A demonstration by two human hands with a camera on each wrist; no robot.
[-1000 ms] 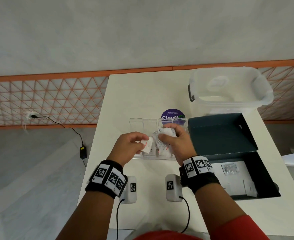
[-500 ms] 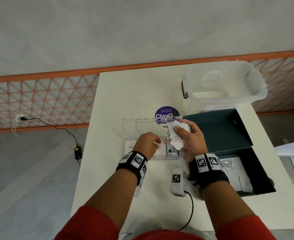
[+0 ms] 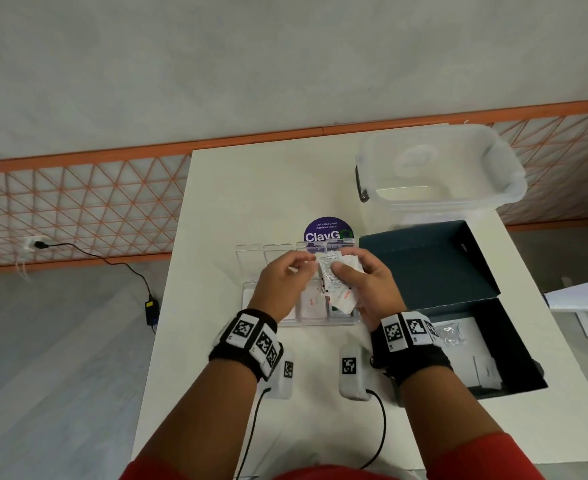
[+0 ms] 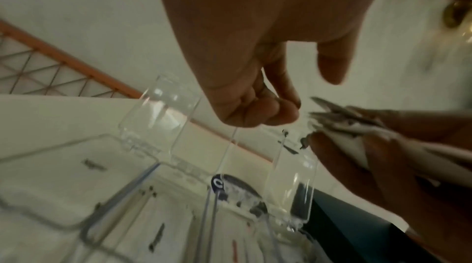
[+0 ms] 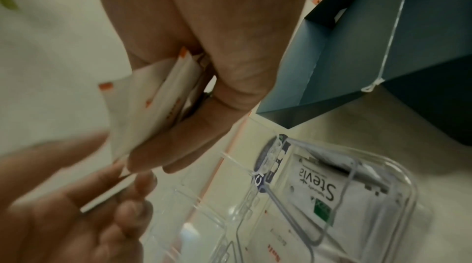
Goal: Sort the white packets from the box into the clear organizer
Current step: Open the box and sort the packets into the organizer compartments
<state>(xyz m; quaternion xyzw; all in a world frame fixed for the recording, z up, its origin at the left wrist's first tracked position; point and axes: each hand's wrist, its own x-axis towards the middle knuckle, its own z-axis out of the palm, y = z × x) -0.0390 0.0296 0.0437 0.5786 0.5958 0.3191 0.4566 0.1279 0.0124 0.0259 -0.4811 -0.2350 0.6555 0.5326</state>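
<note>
Head view, packets (image 3: pixel 336 282) in right hand (image 3: pixel 372 289)

Glossy clear plastic organizer (image 3: pixel 351 318), matt paper packets (image 3: pixel 336 282), matt dark card box (image 3: pixel 459 271), smooth white table (image 3: pixel 251 202).

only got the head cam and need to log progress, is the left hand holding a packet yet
Observer: No. The left wrist view shows the left hand with nothing in its grip, beside the packets held in the right hand.
Operator: ok, whats the packet in the organizer's right end slot
Observer: The right wrist view reads Stevia on that packet, which lies flat in the organizer.
</note>
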